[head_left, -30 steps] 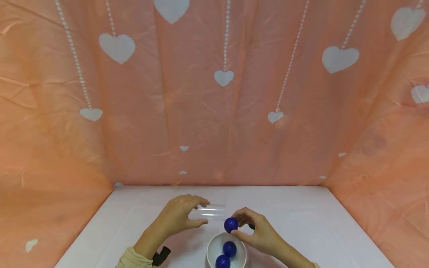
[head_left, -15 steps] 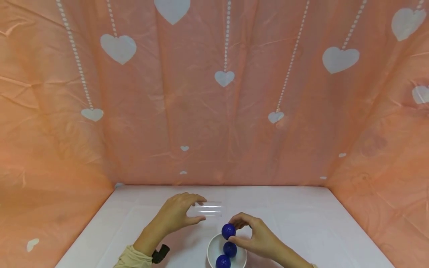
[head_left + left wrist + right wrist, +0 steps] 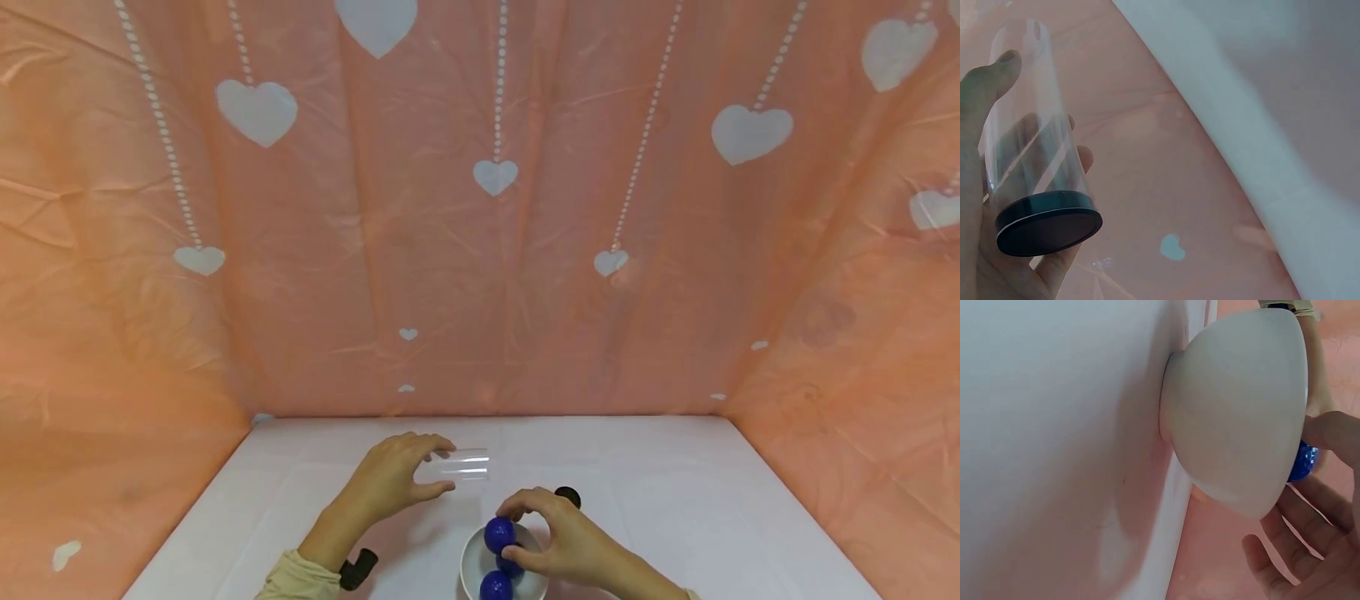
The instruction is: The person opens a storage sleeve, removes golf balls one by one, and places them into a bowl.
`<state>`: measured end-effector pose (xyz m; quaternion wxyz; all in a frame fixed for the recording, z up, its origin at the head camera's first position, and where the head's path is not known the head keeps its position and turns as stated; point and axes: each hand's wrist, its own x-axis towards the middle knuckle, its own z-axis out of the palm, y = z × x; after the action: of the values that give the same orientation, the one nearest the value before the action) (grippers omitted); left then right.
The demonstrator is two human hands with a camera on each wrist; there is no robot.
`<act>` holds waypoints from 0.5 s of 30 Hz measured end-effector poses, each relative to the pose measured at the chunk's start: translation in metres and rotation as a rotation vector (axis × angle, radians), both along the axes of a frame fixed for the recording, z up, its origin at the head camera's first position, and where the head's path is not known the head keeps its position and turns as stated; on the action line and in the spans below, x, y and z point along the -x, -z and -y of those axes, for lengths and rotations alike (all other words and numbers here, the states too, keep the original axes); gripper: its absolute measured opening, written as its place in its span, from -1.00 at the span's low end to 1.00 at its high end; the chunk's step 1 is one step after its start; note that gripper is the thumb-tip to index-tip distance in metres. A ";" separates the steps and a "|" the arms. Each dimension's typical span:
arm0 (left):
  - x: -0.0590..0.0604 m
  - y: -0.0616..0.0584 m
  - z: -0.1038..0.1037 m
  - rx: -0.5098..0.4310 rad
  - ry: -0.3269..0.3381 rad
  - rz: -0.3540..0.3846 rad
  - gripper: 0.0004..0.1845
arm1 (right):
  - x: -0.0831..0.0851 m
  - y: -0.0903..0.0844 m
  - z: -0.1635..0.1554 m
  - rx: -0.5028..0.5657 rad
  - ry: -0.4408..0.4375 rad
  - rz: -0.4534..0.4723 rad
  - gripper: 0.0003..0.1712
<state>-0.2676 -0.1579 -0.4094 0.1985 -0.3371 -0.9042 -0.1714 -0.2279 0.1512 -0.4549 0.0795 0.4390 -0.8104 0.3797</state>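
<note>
Head view, lower centre of the frame: your left hand grips a clear plastic tube, fingers curled over its top and thumb under it, holding the tube on its side above the white table. The tube's open end points toward the right of the frame.

Left wrist view, left side of the frame: the same tube stands lengthwise against your palm, thumb tip pressed to its upper wall. A dark cap closes the end nearest the camera. The tube looks empty.

Head view, bottom centre: your right hand pinches a blue ball between thumb and curled fingers, just above the rim of a white bowl. Two more blue balls lie in the bowl: one at the bottom edge of the frame, and one mostly hidden under the pinched ball. A small black object lies on the table just behind your right hand.

Right wrist view: the bowl fills the upper centre, seen from outside, its foot on the table. The pinched ball shows as a blue sliver at the bowl's rim, with your fingers spread below it at lower right.

Backdrop: orange cloth printed with white hearts.
</note>
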 end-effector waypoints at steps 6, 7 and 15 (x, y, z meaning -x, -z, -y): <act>0.003 0.007 0.000 0.007 -0.019 -0.033 -0.52 | 0.001 -0.001 0.004 -0.025 -0.015 -0.095 -0.64; 0.003 0.008 0.000 0.009 -0.023 -0.038 -0.52 | 0.001 0.000 0.005 -0.035 -0.017 -0.102 -0.64; 0.005 0.015 -0.001 0.003 -0.036 -0.028 -0.52 | 0.000 0.001 0.007 -0.055 -0.064 -0.133 -0.65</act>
<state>-0.2724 -0.1570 -0.4244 0.2134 -0.3236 -0.9075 -0.1616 -0.2282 0.1441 -0.4559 0.1089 0.4912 -0.7989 0.3296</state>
